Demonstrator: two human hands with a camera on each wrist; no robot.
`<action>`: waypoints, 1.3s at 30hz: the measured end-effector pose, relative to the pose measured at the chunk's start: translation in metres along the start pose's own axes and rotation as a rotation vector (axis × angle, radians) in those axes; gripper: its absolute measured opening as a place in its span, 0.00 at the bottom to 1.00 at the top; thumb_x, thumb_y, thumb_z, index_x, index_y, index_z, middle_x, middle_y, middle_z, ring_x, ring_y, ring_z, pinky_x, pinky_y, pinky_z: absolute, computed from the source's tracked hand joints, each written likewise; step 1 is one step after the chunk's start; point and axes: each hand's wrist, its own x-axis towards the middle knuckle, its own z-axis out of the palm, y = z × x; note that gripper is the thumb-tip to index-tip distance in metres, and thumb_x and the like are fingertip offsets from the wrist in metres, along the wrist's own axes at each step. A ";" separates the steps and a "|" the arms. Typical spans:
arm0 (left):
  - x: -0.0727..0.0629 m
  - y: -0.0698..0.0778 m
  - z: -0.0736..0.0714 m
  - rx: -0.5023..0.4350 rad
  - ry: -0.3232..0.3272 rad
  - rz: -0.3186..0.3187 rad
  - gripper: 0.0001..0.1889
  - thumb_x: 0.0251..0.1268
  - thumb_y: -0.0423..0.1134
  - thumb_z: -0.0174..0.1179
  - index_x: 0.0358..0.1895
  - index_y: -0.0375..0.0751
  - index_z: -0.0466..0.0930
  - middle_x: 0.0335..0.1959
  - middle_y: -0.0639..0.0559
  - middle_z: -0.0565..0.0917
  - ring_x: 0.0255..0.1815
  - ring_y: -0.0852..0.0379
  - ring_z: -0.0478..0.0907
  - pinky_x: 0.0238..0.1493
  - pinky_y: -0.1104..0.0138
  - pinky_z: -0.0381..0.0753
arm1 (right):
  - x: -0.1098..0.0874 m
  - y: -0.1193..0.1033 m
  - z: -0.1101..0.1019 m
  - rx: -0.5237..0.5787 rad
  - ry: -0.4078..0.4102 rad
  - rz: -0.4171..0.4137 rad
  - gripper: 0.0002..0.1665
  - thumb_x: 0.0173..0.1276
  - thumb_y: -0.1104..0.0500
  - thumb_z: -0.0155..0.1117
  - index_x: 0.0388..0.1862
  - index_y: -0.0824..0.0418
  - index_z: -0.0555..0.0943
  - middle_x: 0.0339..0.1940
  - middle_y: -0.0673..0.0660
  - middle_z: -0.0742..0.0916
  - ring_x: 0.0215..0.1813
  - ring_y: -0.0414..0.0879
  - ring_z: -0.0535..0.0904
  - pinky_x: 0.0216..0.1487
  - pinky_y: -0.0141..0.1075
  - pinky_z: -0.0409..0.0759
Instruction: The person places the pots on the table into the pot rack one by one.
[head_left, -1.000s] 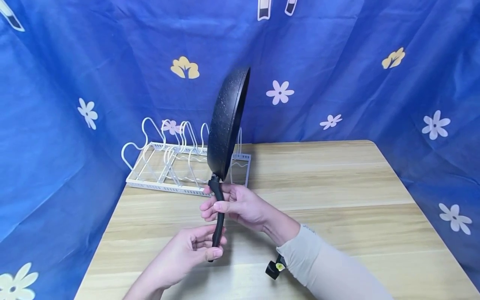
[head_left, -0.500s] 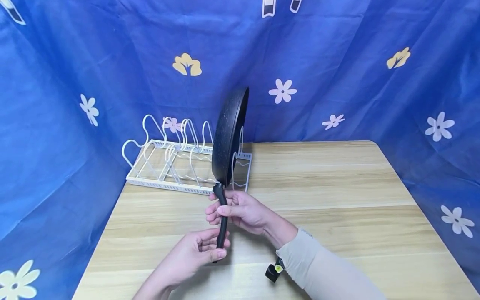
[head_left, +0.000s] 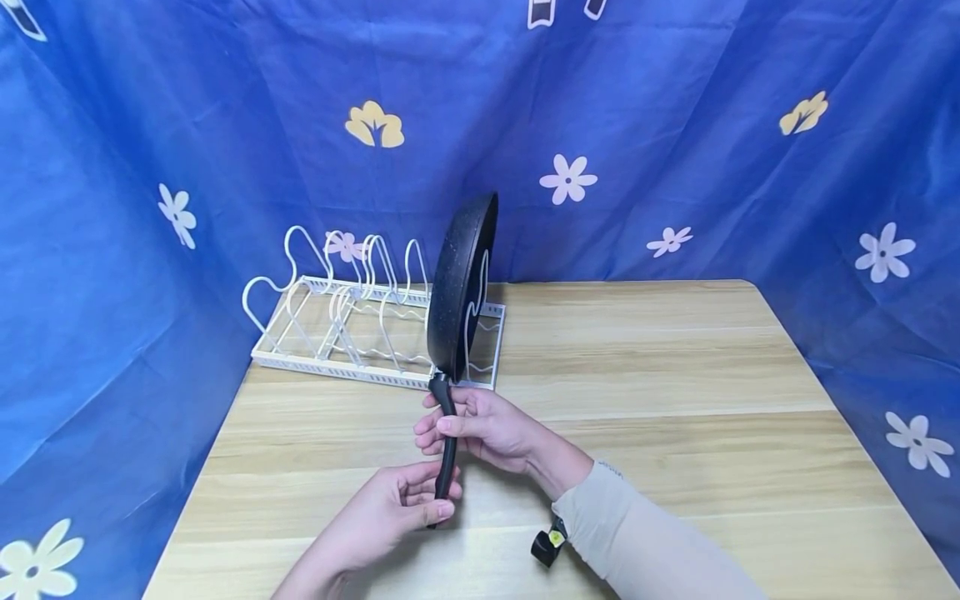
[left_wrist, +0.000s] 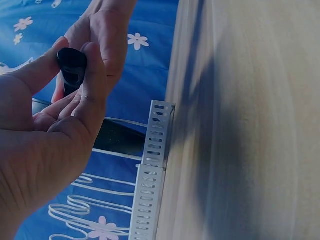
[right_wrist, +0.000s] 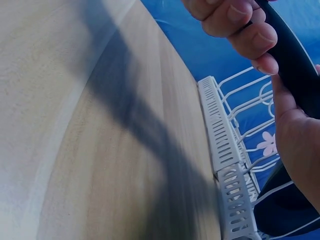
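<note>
A black speckled frying pan [head_left: 453,292] stands on edge in the right part of a white wire pan rack [head_left: 337,371], its open side turned right. One rack loop shows in front of the pan's inner side. My left hand [head_left: 390,504] pinches the far end of the black handle between thumb and fingers; in the left wrist view the handle's end [left_wrist: 73,64] shows between them. Further up, near the pan body, my right hand [head_left: 487,427] grips the handle with thumb on one side and fingers on the other. The right wrist view shows the pan's lower edge [right_wrist: 285,210] inside the rack.
The rack's several other wire loops [head_left: 300,275] stand to the left of the pan. A wooden table [head_left: 675,400] extends to the right, with a blue flowered cloth [head_left: 637,108] behind and at both sides. A small black device [head_left: 547,543] sits by the right sleeve.
The pan has come down from above the rack into its right part, shifting slightly right. Both hands keep hold of the handle and have moved slightly right with it.
</note>
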 end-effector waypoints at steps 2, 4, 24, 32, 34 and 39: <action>0.000 -0.001 0.000 -0.003 -0.003 -0.002 0.32 0.76 0.36 0.67 0.72 0.14 0.70 0.58 0.24 0.86 0.56 0.69 0.89 0.55 0.76 0.88 | 0.000 0.001 -0.001 0.000 0.001 0.005 0.27 0.81 0.72 0.52 0.74 0.75 0.61 0.49 0.51 0.93 0.52 0.41 0.91 0.67 0.39 0.89; 0.001 -0.001 0.000 -0.006 -0.005 -0.003 0.32 0.76 0.36 0.67 0.71 0.14 0.70 0.58 0.24 0.86 0.56 0.68 0.89 0.55 0.76 0.88 | 0.000 0.001 -0.002 -0.003 0.002 0.006 0.30 0.81 0.72 0.52 0.76 0.78 0.57 0.49 0.50 0.93 0.52 0.41 0.91 0.67 0.39 0.89; 0.019 0.004 -0.003 0.448 0.026 0.014 0.12 0.82 0.47 0.61 0.48 0.42 0.87 0.37 0.57 0.93 0.40 0.67 0.87 0.44 0.71 0.83 | -0.004 0.011 -0.009 -0.171 0.155 0.027 0.34 0.80 0.69 0.60 0.77 0.79 0.62 0.53 0.55 0.93 0.51 0.39 0.91 0.67 0.39 0.88; 0.034 -0.003 0.001 0.669 0.108 -0.042 0.07 0.76 0.44 0.68 0.37 0.48 0.86 0.26 0.62 0.85 0.27 0.67 0.76 0.33 0.71 0.75 | 0.000 0.021 -0.010 -0.395 0.348 0.023 0.25 0.75 0.67 0.69 0.65 0.79 0.76 0.37 0.47 0.87 0.41 0.35 0.84 0.47 0.27 0.83; 0.036 -0.004 0.003 0.700 0.135 -0.049 0.06 0.73 0.42 0.71 0.37 0.47 0.85 0.26 0.62 0.83 0.26 0.68 0.75 0.32 0.71 0.75 | 0.002 0.023 -0.010 -0.423 0.371 0.028 0.23 0.74 0.68 0.70 0.63 0.78 0.78 0.37 0.47 0.87 0.40 0.35 0.84 0.46 0.27 0.82; 0.041 -0.002 0.009 0.747 0.190 -0.077 0.09 0.68 0.41 0.75 0.38 0.45 0.83 0.26 0.60 0.82 0.27 0.65 0.75 0.31 0.70 0.75 | 0.005 0.026 -0.014 -0.503 0.428 0.043 0.22 0.73 0.65 0.72 0.61 0.75 0.81 0.39 0.52 0.87 0.39 0.37 0.86 0.45 0.27 0.83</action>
